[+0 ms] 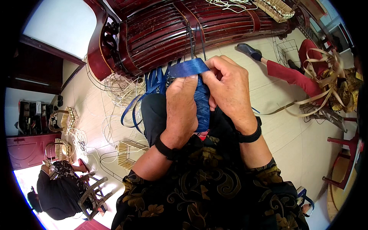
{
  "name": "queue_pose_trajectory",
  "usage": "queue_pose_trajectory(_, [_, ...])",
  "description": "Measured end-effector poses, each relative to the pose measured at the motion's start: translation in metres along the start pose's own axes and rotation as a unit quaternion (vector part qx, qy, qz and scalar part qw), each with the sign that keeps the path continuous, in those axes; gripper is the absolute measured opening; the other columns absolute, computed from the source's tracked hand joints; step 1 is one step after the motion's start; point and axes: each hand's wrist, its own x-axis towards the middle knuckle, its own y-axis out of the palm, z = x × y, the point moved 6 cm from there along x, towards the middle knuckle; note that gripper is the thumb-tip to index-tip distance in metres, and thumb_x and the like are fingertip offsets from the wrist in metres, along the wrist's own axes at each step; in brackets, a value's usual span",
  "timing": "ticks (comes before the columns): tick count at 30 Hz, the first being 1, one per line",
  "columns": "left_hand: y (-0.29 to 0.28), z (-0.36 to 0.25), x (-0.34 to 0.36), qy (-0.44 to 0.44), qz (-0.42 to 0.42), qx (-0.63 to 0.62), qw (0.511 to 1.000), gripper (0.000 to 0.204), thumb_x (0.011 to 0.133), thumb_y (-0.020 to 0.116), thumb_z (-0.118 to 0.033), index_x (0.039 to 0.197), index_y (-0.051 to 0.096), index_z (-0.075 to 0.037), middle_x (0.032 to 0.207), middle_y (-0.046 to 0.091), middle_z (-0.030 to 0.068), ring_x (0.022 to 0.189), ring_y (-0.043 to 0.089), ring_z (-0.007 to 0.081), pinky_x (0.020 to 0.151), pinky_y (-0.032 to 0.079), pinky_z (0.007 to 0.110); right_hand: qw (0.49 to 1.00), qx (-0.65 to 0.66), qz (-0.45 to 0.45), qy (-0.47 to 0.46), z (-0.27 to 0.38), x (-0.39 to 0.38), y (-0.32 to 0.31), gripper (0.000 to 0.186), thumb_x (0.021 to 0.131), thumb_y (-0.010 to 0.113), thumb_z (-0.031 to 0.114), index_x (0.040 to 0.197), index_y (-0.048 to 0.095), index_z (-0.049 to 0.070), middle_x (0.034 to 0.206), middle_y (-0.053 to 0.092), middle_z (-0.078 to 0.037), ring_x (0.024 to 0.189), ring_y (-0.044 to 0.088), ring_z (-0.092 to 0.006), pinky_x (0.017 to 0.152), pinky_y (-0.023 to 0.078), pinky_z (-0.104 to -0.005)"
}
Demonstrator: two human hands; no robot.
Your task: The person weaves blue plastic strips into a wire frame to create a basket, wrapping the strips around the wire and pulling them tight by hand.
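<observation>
A flat blue strip (187, 68) is stretched crosswise between my hands, above a blue woven piece (202, 105) at my lap. My left hand (181, 105) is closed on the strip, its thumb tip just under the lower edge. The fingers of my right hand (228, 86) are curled, pinching the strip's right end between thumb and fingers. Thin dark wire (193, 42) rises from behind the strip towards the bench. What lies under my palms is hidden. More blue strips (153, 79) hang in a loose bundle left of the woven piece, some looping down beside my knee.
A dark red slatted wooden bench (161, 34) stands ahead. Tangled pale strands (124, 90) and wire frames lie on the floor at left, near a slatted basket frame (128, 153). One person in red trousers (291, 78) sits at right with tan strips; another (61, 195) sits lower left.
</observation>
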Motion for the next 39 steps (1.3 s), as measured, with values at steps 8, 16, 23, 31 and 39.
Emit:
queue_pose_trajectory(8, [-0.002,0.004,0.003,-0.015,0.015,0.017,1.000,0.026,0.102,0.040,-0.021,0.102,0.054,0.001,0.076,0.063,0.0129,0.054,0.057,0.0182,0.052,0.048,0.028,0.974,-0.125,-0.029,-0.188,0.031,0.037,-0.019,0.018,0.074,0.067,0.008,0.090,0.069,0.000,0.079,0.065,-0.017,0.069,0.067,-0.0310,0.063,0.052,-0.0365])
queue_pose_trajectory(16, [-0.003,0.003,0.003,-0.032,-0.002,0.010,0.999,0.025,0.101,0.044,-0.020,0.102,0.057,0.001,0.073,0.064,0.0139,0.051,0.059,0.0186,0.047,0.048,0.029,0.996,0.056,0.068,-0.026,0.025,0.027,-0.022,0.012,0.080,0.066,0.003,0.092,0.067,-0.001,0.075,0.067,-0.004,0.063,0.063,-0.0075,0.057,0.049,-0.0241])
queue_pose_trajectory(23, [-0.004,0.002,-0.001,-0.006,0.012,-0.023,1.000,0.022,0.098,0.051,-0.017,0.098,0.061,0.003,0.070,0.063,0.0142,0.050,0.060,0.0178,0.043,0.048,0.027,0.999,0.049,0.012,-0.019,0.022,0.005,-0.023,0.014,0.080,0.067,0.001,0.094,0.067,0.001,0.081,0.067,-0.002,0.072,0.061,-0.0059,0.062,0.047,-0.0219])
queue_pose_trajectory(31, [-0.010,0.005,-0.005,-0.030,0.001,-0.048,0.998,0.021,0.097,0.054,-0.016,0.098,0.062,0.003,0.072,0.064,0.0148,0.052,0.062,0.0189,0.044,0.050,0.027,0.998,0.066,0.014,-0.017,0.023,0.002,-0.018,0.014,0.082,0.065,0.001,0.096,0.067,0.002,0.082,0.068,-0.002,0.073,0.062,-0.0052,0.059,0.048,-0.0207])
queue_pose_trajectory(39, [-0.013,0.010,0.001,-0.024,0.026,-0.060,0.998,0.020,0.097,0.054,-0.017,0.095,0.062,0.002,0.070,0.063,0.0129,0.051,0.062,0.0188,0.044,0.049,0.027,0.992,0.119,0.031,0.035,0.018,-0.002,-0.006,0.014,0.082,0.066,-0.001,0.097,0.066,0.002,0.080,0.067,-0.003,0.066,0.062,-0.0054,0.051,0.051,-0.0213])
